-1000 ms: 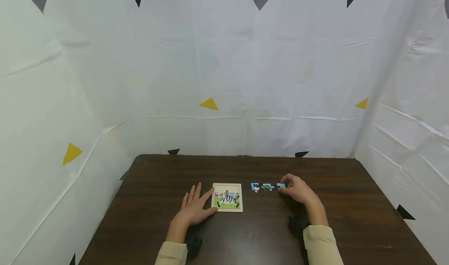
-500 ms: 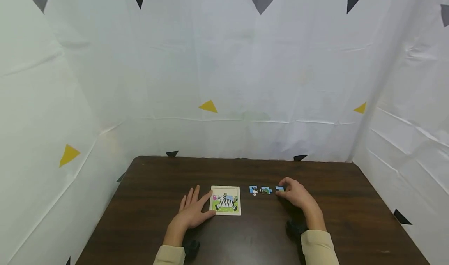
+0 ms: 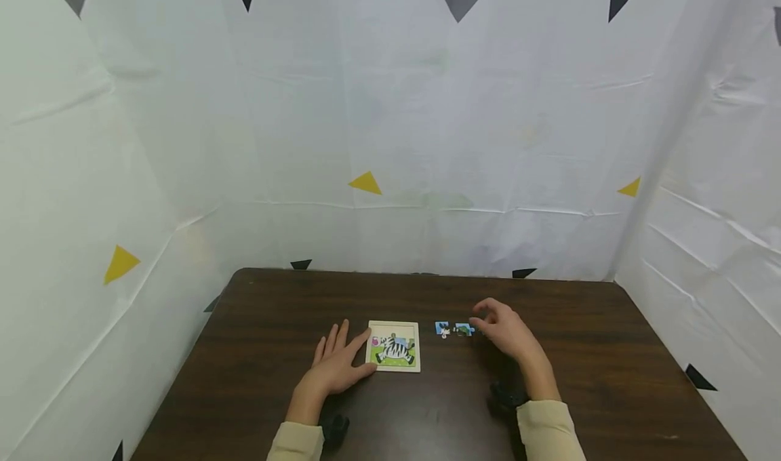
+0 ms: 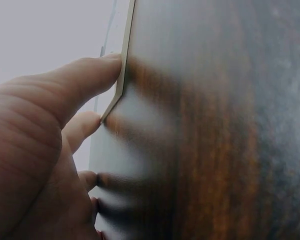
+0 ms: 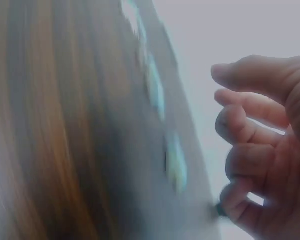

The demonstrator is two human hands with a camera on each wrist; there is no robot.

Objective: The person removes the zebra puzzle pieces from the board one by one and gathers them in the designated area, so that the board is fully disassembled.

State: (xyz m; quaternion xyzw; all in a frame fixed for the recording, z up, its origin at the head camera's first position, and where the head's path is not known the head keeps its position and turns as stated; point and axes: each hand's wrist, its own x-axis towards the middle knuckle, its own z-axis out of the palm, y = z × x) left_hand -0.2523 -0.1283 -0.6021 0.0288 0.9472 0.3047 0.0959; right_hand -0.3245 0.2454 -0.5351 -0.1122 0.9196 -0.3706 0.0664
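My left hand (image 3: 334, 369) lies spread on the table, its thumb and index finger touching the left side of a square zebra puzzle board (image 3: 393, 327). In the left wrist view, the thumb (image 4: 90, 75) presses against the board's pale edge (image 4: 124, 65). Right of the board lie a blue zebra-head puzzle piece (image 3: 442, 329) and a green-and-blue puzzle piece (image 3: 464, 329). My right hand (image 3: 509, 332) hovers just right of them, holding nothing, thumb and fingers apart. Beneath it lies a third puzzle piece (image 5: 176, 165), blurred in the right wrist view and mostly hidden from the head view.
Everything lies on a dark brown wooden table (image 3: 427, 420) with rounded far corners. White sheeting (image 3: 390, 108) with black, grey and yellow triangles hangs behind and along both sides. A dark wrist device (image 3: 508, 394) sits under the right wrist.
My right hand has let go of the rightmost puzzle piece, risen a little and moved left toward the middle piece. The left hand stays at the puzzle board.
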